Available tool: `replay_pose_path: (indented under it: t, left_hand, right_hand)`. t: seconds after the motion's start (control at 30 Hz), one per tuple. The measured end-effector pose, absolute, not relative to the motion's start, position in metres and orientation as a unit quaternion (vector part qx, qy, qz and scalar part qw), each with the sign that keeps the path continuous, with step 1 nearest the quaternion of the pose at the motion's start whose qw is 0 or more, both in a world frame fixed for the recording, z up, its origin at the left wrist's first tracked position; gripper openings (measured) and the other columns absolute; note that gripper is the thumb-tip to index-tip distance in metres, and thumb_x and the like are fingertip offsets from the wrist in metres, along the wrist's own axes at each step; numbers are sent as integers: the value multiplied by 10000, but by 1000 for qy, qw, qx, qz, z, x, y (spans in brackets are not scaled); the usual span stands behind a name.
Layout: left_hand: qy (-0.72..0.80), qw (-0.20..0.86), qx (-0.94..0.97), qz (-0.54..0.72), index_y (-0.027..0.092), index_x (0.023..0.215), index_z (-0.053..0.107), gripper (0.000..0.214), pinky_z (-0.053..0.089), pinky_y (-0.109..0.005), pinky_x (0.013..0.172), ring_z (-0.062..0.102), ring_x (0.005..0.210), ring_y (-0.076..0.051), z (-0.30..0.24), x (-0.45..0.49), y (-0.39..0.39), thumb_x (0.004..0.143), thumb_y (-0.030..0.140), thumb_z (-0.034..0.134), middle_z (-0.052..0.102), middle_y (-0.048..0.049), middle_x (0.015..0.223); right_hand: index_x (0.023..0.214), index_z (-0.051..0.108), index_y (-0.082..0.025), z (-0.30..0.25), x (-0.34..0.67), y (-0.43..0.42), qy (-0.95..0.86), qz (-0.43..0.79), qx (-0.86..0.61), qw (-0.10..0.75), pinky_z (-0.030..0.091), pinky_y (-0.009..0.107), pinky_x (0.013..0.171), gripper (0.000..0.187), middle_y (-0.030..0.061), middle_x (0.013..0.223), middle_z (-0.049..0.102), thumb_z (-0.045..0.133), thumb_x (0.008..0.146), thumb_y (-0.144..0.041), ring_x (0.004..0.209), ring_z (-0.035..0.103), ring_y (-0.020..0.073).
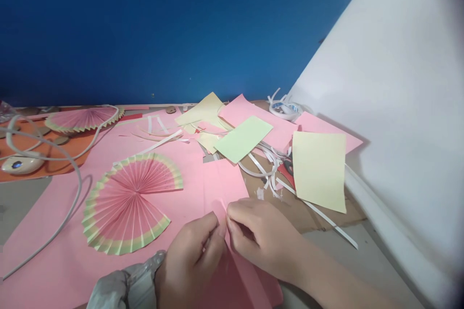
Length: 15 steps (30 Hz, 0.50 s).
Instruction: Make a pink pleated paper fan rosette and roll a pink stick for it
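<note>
My left hand point(190, 260) and my right hand point(261, 236) meet low in the middle of the view, each pinching the same pink paper sheet point(224, 188) at a raised fold between the fingertips. The sheet lies on a larger pink sheet point(43, 251). Just left of my hands lies a pleated pink paper fan point(126, 203) with a green and yellow rim, opened most of the way round. A grey sleeve covers my left wrist.
A second pleated fan point(83, 118) lies at the back left by a white cable point(68, 193) and a mouse point(20, 164). Yellow point(319, 169), green point(243, 137) and pink papers, white paper strips point(264, 164) and a tape roll point(288, 108) lie on brown card. A white board point(398, 106) leans at right.
</note>
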<state>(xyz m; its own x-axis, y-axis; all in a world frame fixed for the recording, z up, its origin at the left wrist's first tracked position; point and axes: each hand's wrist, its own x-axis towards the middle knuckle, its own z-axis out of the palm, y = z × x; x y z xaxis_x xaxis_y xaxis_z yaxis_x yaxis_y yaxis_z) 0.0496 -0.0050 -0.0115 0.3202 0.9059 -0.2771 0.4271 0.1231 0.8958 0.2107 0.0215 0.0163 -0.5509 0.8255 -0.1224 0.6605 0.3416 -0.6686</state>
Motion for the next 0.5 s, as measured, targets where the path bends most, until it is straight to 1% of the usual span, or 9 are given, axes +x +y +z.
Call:
replay_pose_path:
  t: [0.13, 0.2, 0.27, 0.37, 0.5]
  left_hand:
    - [527, 559, 574, 284, 216, 571, 403, 386, 383, -220, 532, 483, 488, -109, -10, 50, -6, 931, 346, 352, 487, 42, 499]
    - [517, 580, 549, 308, 216, 585, 419, 386, 397, -209, 541, 498, 483, -104, -9, 50, -6, 939, 351, 348, 503, 45, 493]
    - [505, 585, 549, 317, 213, 605, 450, 371, 402, -204, 545, 510, 499, -105, -8, 49, -7, 939, 350, 364, 517, 43, 514]
    - [486, 579, 577, 310, 204, 588, 482, 385, 414, -208, 571, 524, 528, -113, -5, 49, -8, 931, 342, 378, 514, 29, 525]
    - [487, 583, 569, 315, 209, 581, 445, 386, 404, -206, 538, 503, 494, -106, -7, 49, -7, 937, 325, 352, 498, 37, 507]
  right_hand:
    - [636, 207, -200, 20, 212, 21, -766, 421, -472, 118, 212, 233, 465, 307, -69, 567, 274, 377, 891, -187, 509, 282, 85]
    - [632, 216, -200, 22, 213, 21, -748, 449, -475, 115, 210, 233, 453, 328, -69, 567, 268, 385, 910, -241, 507, 278, 84]
    - [626, 226, -198, 24, 213, 22, -741, 465, -470, 116, 212, 232, 453, 331, -70, 569, 267, 390, 910, -240, 513, 274, 82]
    - [624, 217, -193, 23, 213, 24, -743, 468, -462, 119, 215, 228, 454, 319, -69, 569, 256, 374, 902, -196, 515, 268, 80]
    - [623, 216, -190, 18, 212, 24, -769, 414, -472, 123, 210, 232, 456, 312, -70, 553, 269, 381, 888, -183, 503, 277, 80]
